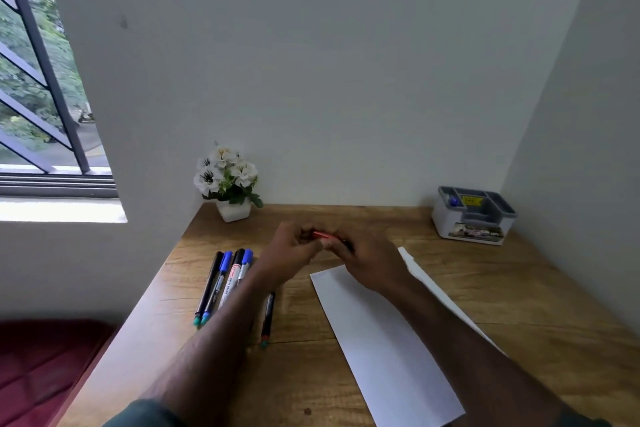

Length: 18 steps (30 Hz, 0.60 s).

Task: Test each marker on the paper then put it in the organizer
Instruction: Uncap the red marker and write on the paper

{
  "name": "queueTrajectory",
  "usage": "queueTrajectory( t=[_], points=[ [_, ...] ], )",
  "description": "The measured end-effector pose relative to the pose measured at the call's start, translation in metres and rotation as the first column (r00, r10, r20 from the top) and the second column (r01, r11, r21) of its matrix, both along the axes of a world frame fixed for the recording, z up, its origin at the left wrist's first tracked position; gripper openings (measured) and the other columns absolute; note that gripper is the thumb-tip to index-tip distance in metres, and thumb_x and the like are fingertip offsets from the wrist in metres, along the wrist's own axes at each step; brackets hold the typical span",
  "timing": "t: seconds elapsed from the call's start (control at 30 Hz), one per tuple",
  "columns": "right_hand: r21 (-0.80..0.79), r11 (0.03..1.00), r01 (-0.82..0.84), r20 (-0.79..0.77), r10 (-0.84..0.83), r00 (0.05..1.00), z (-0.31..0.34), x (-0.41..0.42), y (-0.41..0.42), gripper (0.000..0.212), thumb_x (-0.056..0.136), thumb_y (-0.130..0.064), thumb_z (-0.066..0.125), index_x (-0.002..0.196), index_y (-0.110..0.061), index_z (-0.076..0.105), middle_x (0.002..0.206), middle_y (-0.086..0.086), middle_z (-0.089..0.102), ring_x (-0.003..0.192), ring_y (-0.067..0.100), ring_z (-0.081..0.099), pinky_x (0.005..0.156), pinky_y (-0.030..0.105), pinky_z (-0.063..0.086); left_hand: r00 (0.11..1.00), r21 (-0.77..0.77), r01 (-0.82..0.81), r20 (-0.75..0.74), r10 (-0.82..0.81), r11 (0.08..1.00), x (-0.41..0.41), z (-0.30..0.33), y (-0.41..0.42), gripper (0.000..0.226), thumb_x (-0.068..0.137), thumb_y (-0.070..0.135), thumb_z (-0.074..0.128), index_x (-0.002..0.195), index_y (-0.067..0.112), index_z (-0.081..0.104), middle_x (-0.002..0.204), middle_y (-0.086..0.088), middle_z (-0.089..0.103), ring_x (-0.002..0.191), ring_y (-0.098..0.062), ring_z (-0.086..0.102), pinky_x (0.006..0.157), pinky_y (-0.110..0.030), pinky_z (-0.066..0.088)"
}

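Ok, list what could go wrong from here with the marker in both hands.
1. Both hands, left hand and right hand, grip the red marker above the wooden desk, not the paper; a stray tip could mark the wood.
2. The left forearm lies over the row of markers and could roll them.
3. The organizer sits far off in the corner, a long reach.
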State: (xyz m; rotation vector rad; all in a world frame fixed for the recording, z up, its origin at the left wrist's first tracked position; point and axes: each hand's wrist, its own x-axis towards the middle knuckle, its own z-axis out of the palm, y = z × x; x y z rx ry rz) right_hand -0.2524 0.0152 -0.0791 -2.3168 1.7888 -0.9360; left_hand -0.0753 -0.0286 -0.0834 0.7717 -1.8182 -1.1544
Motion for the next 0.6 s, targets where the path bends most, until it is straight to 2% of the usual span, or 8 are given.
queueTrajectory(
  t=[0.1, 0.2, 0.27, 0.37, 0.47, 0.53, 0.57, 0.6],
  points=[
    [0.081, 0.994, -0.076, 0.048, 0.073, 0.996, -0.002, -0.013, -0.003, 0.025, 0.101, -0.034, 0.046, 0.113, -0.031, 0.067, 0.101, -0.020, 0.065, 0.091, 0.004, 0.058, 0.079, 0.031, 0.046, 0.997, -0.033, -0.065, 0.041, 0.066, 0.997, 0.006, -0.003, -0.010, 0.016, 0.095, 0.009, 0.061, 0.089, 0.014, 0.075, 0.068, -0.005, 0.069, 0.056, -0.008, 0.050, 0.054, -0.024, 0.040],
    [0.062, 0.997, -0.039, 0.121, 0.031, 0.992, 0.000, -0.035, 0.003, 0.041, 0.100, -0.007, 0.047, 0.131, -0.032, 0.058, 0.104, -0.016, 0.062, 0.092, 0.009, 0.061, 0.078, 0.026, 0.048, 0.978, -0.049, -0.196, 0.062, 0.198, 0.979, 0.015, -0.005, -0.020, 0.017, 0.097, 0.010, 0.058, 0.095, 0.017, 0.073, 0.074, 0.000, 0.073, 0.062, -0.006, 0.059, 0.062, -0.027, 0.044],
    [-0.007, 0.999, -0.044, 0.274, 0.044, 0.961, 0.007, -0.041, 0.009, 0.045, 0.097, -0.001, 0.050, 0.129, -0.032, 0.057, 0.091, -0.008, 0.065, 0.077, 0.014, 0.066, 0.070, 0.034, 0.057, 0.955, -0.099, -0.246, 0.143, 0.258, 0.964, 0.016, -0.007, -0.023, 0.018, 0.097, 0.013, 0.056, 0.108, 0.018, 0.070, 0.078, 0.003, 0.075, 0.073, -0.003, 0.065, 0.070, -0.027, 0.047],
    [0.019, 0.987, -0.159, 0.587, 0.117, 0.801, 0.018, -0.031, 0.016, 0.038, 0.097, 0.002, 0.057, 0.122, -0.026, 0.062, 0.093, 0.009, 0.068, 0.067, 0.030, 0.070, 0.061, 0.041, 0.062, 0.914, -0.179, -0.174, 0.337, 0.227, 0.968, 0.013, -0.012, -0.022, 0.027, 0.099, 0.020, 0.053, 0.123, 0.030, 0.062, 0.081, 0.013, 0.072, 0.087, 0.005, 0.064, 0.079, -0.022, 0.046],
    [0.096, 0.957, -0.273, 0.780, 0.098, 0.618, 0.021, -0.021, 0.022, 0.025, 0.101, 0.001, 0.048, 0.110, -0.010, 0.068, 0.101, 0.019, 0.072, 0.072, 0.028, 0.072, 0.069, 0.040, 0.063, 0.873, -0.242, -0.107, 0.440, 0.208, 0.964, 0.009, -0.011, -0.019, 0.018, 0.099, 0.021, 0.052, 0.101, 0.030, 0.068, 0.076, 0.015, 0.067, 0.078, 0.005, 0.062, 0.068, -0.018, 0.041],
    [0.117, 0.913, -0.390, 0.904, 0.065, 0.423, 0.018, -0.021, 0.022, 0.030, 0.095, 0.000, 0.041, 0.108, 0.000, 0.068, 0.106, 0.023, 0.072, 0.084, 0.029, 0.073, 0.080, 0.042, 0.060, 0.862, -0.252, -0.119, 0.454, 0.226, 0.960, 0.008, -0.010, -0.018, 0.021, 0.100, 0.023, 0.051, 0.089, 0.030, 0.068, 0.073, 0.016, 0.064, 0.074, -0.001, 0.062, 0.067, -0.023, 0.041],
    [0.117, 0.893, -0.435, 0.931, 0.054, 0.362, 0.017, -0.022, 0.022, 0.033, 0.088, -0.002, 0.042, 0.110, 0.002, 0.066, 0.108, 0.026, 0.070, 0.088, 0.032, 0.072, 0.083, 0.043, 0.058, 0.856, -0.248, -0.128, 0.462, 0.234, 0.960, 0.009, -0.010, -0.019, 0.023, 0.101, 0.026, 0.050, 0.086, 0.031, 0.066, 0.073, 0.016, 0.063, 0.074, -0.004, 0.061, 0.067, -0.026, 0.041],
    [0.110, 0.884, -0.455, 0.934, 0.065, 0.351, 0.014, -0.022, 0.021, 0.034, 0.083, -0.004, 0.045, 0.111, 0.001, 0.064, 0.107, 0.026, 0.070, 0.090, 0.033, 0.072, 0.083, 0.044, 0.057, 0.848, -0.249, -0.133, 0.473, 0.241, 0.959, 0.010, -0.010, -0.019, 0.025, 0.102, 0.030, 0.047, 0.084, 0.034, 0.064, 0.074, 0.016, 0.061, 0.074, -0.004, 0.059, 0.067, -0.028, 0.039]
  ],
)
